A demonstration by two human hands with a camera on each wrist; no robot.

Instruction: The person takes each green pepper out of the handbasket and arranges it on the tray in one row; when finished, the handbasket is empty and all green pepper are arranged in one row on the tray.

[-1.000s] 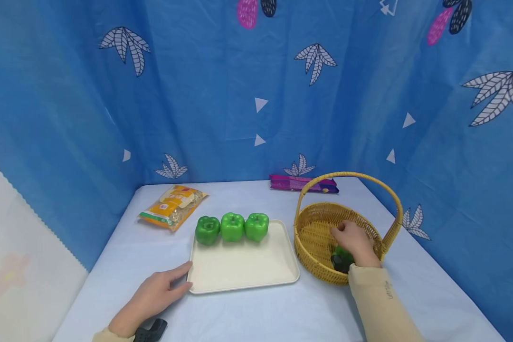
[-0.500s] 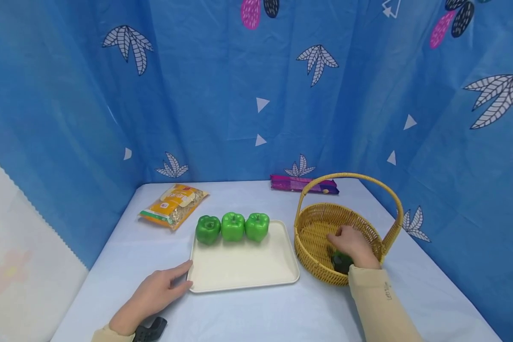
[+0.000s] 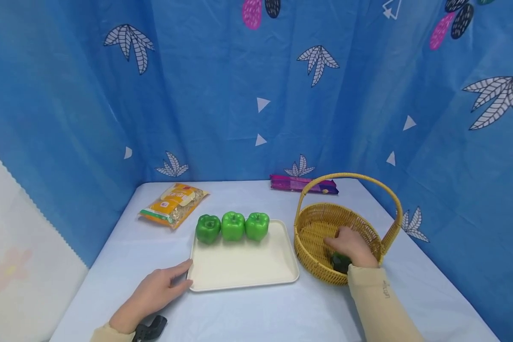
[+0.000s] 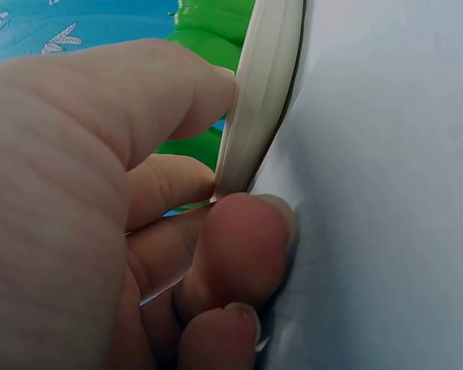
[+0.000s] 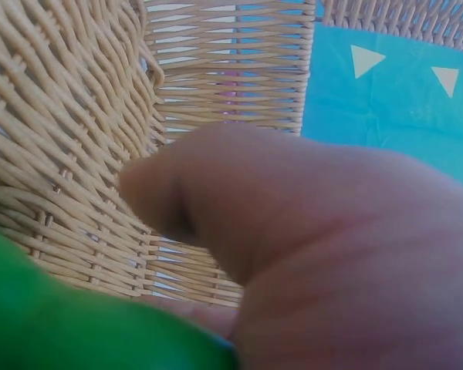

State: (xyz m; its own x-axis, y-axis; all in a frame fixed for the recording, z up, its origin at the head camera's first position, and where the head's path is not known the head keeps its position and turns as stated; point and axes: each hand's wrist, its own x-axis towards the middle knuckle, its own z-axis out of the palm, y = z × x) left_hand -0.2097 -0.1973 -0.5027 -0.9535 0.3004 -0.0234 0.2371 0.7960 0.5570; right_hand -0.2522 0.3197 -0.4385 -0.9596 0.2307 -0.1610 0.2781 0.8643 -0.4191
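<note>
My left hand (image 3: 156, 292) lies at the left edge of the cream tray (image 3: 245, 268), index finger and thumb reaching out to it. The left wrist view has the thumb and a finger touching the tray's rim (image 4: 266, 85), other fingertips beside the table. Three green bell peppers (image 3: 232, 226) stand in a row at the tray's back. My right hand (image 3: 351, 247) reaches down into the wicker basket (image 3: 312, 232). In the right wrist view a green bell pepper (image 5: 77, 316) is under the hand; the thumb is extended apart from it, and the other fingers are mostly hidden.
A yellow-orange packet (image 3: 174, 205) lies at the back left of the table. Near the back edge is a long purple packet (image 3: 303, 184), partly behind the basket's tall arched handle (image 3: 355, 175). Blue curtains surround the table.
My right hand has shifted slightly toward me and to the left inside the basket, and less of the green pepper shows beneath it. The left hand keeps its place at the tray.
</note>
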